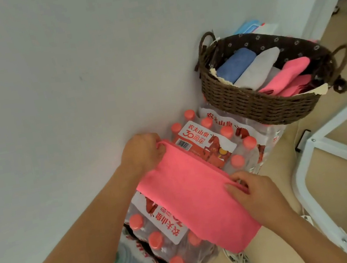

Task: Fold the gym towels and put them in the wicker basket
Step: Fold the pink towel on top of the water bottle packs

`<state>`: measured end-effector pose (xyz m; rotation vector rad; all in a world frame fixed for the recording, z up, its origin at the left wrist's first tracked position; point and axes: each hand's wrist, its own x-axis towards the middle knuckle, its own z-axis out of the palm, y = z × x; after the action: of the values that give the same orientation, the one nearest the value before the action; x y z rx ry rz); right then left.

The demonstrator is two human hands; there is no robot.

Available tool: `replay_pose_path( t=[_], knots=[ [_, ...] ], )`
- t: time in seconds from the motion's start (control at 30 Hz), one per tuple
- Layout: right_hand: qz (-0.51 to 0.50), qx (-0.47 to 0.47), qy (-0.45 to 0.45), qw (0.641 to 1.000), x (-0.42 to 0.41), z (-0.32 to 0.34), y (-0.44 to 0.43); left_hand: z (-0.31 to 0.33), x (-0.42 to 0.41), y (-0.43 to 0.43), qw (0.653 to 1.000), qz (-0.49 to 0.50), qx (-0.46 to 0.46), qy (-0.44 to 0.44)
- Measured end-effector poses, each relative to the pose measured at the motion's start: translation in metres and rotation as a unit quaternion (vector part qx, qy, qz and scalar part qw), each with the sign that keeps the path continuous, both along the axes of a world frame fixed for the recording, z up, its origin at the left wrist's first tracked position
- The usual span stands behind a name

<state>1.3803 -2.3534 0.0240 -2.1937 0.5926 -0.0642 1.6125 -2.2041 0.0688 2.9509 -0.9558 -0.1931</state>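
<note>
We hold the pink towel [192, 197] flat on the bottle packs [214, 145], left hand [142, 152] pinching its far corner, right hand [256, 195] pinching its right edge; the basket [262, 105] sits on the packs' far end.

Both forearms bare, no sleeves; white laced shoe [241, 262] at bottom edge.

Bottle packs [207, 146] in row along wall [45, 84], on floor [343, 149]. Towel [193, 199] spread on top of near packs. Left hand [141, 152] at towel's far corner, by wall; right hand [256, 195] at its right edge. Basket [262, 102] on farthest pack, beyond towel. Folded towels [260, 68] side by side in basket. Frame [311, 165] right of packs, on floor.
</note>
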Motion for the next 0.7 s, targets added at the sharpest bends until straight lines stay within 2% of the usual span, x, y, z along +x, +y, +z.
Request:
replay_pose_path(
  t=[0.2, 0.47, 0.53, 0.6, 0.7],
  knots=[
    [-0.009, -0.059, -0.019, 0.998, 0.006, -0.012, -0.001, -0.018, 0.005, -0.005, 1.000, -0.005, 0.009, 0.015],
    [-0.047, -0.023, -0.029, 0.998, 0.003, -0.022, -0.001, -0.021, 0.004, -0.008, 0.999, -0.028, 0.030, -0.017],
    [-0.037, -0.034, -0.027, 0.998, 0.004, -0.020, -0.003, -0.020, 0.001, -0.009, 0.997, -0.068, 0.006, -0.029],
    [-0.034, -0.039, -0.029, 0.998, 0.005, -0.018, -0.005, -0.019, -0.001, -0.008, 0.986, -0.164, -0.020, -0.005],
    [-0.048, -0.024, -0.037, 0.998, 0.004, -0.016, -0.006, -0.014, -0.004, -0.008, 0.972, -0.231, 0.015, 0.050]
  ],
)
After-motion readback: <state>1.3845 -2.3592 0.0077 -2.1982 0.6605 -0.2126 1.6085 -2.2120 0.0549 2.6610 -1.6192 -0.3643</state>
